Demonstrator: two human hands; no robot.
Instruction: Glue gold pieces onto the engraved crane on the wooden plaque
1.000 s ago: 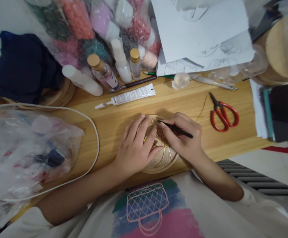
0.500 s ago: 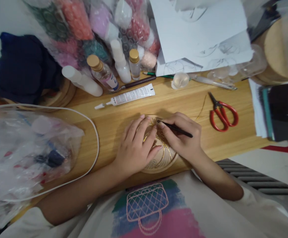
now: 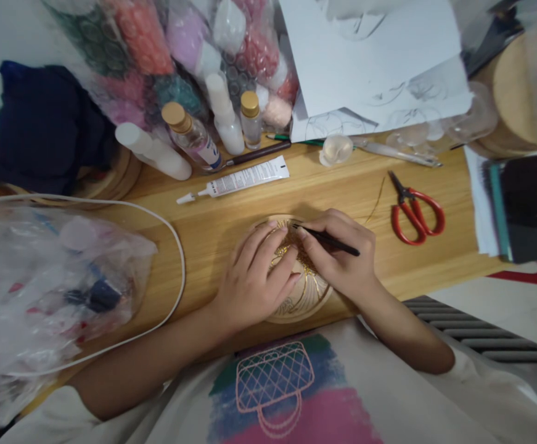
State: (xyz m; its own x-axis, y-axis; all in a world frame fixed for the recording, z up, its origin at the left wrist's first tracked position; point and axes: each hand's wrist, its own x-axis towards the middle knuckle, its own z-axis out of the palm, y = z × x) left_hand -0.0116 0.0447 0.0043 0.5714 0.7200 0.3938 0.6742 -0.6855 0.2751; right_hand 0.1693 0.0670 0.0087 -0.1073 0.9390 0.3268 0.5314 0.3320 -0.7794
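A round wooden disc [image 3: 312, 297] with a line drawing and shiny gold wire outlines lies on the table in front of me. My left hand [image 3: 255, 277] rests palm down over its left side, fingers stretched out and lying on the surface. From the right, my right hand [image 3: 344, 253] pinches slim black tweezers [image 3: 330, 239], their tip at the disc's upper part near my left fingertips. Much of the pattern is hidden under both hands. Right of the disc are a thin gold wire [image 3: 378, 200] and red-handled scissors [image 3: 417, 209].
A white glue tube [image 3: 248, 177] lies beyond the disc, before several bottles [image 3: 194, 139] and bagged colourful supplies. Drawn paper sheets [image 3: 374, 68] are at the back. A white cable [image 3: 182, 259] loops round a plastic bag [image 3: 55, 277] on the left; a phone [image 3: 527, 209] lies right.
My left fingers have drawn in and bent slightly, shifting a little down and right over the disc. My right hand and the tweezers stay nearly in place.
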